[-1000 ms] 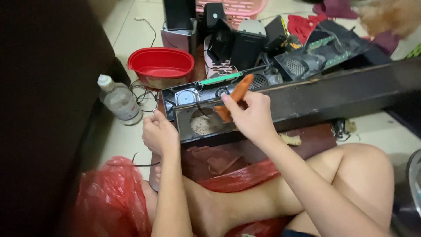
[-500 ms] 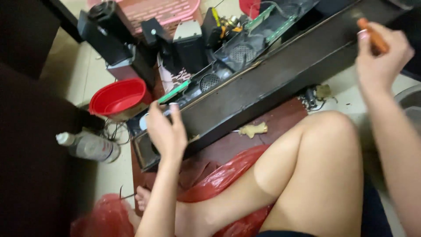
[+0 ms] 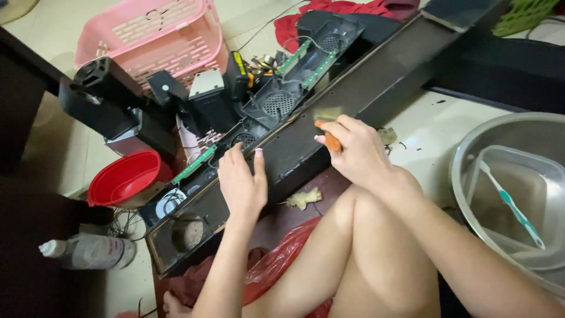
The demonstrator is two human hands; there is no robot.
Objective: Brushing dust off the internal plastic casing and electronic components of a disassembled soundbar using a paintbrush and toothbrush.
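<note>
Head view looks down at my two hands over a long black speaker case (image 3: 365,112) that lies slanted across the floor. My left hand (image 3: 241,185) rests flat on the case's near edge, fingers spread apart and holding nothing. Just below that hand, at the case's low end, is a round dusty hole (image 3: 188,232). My right hand (image 3: 356,150) is closed tight around a small brush with an orange handle (image 3: 331,140), and its blurry bristles (image 3: 327,113) sit on the case just above my fingers (too blurred to see well).

Left of my left hand sits a red bowl (image 3: 126,176), and lower down a clear plastic bottle (image 3: 88,252) lies on its side. Up past my left hand are black speaker parts (image 3: 106,94) and a pink basket (image 3: 156,35). Right of my right hand is a big metal basin (image 3: 471,171) with a clear tub (image 3: 532,168) inside, and a teal and white toothbrush (image 3: 512,203) lies in the tub. A small pale lump (image 3: 303,198) lies on the floor between my hands, near my bare knee (image 3: 365,212). Under my leg is a red plastic bag (image 3: 282,259).
</note>
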